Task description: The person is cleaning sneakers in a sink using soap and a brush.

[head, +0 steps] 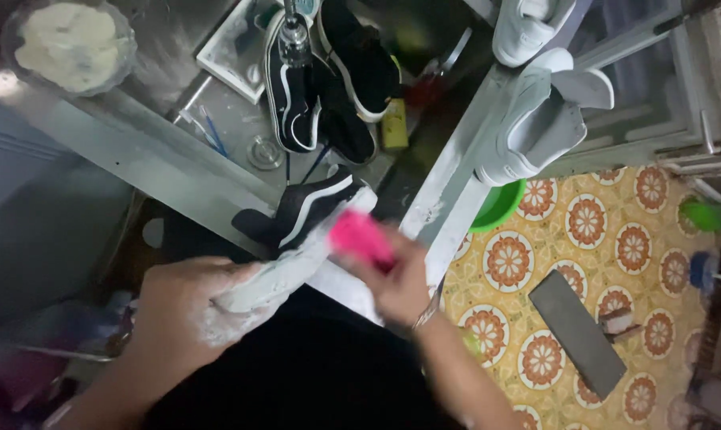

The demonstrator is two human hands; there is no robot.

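My left hand (187, 306), wet with soap foam, grips a black sneaker with a white sole and stripe (297, 227) by its heel end, over the front edge of a metal sink (217, 119). My right hand (392, 279) holds a pink brush (360, 237) against the sneaker's side; the brush is blurred. Two more black sneakers (329, 87) lie in the sink under a tap (293, 32).
A bowl of white powder (70, 44) stands at the sink's far left. White sneakers (536, 119) rest on a ledge at the right. A green basin (497, 205), a dark flat slab (576, 334) and patterned orange floor tiles (615, 239) lie to the right.
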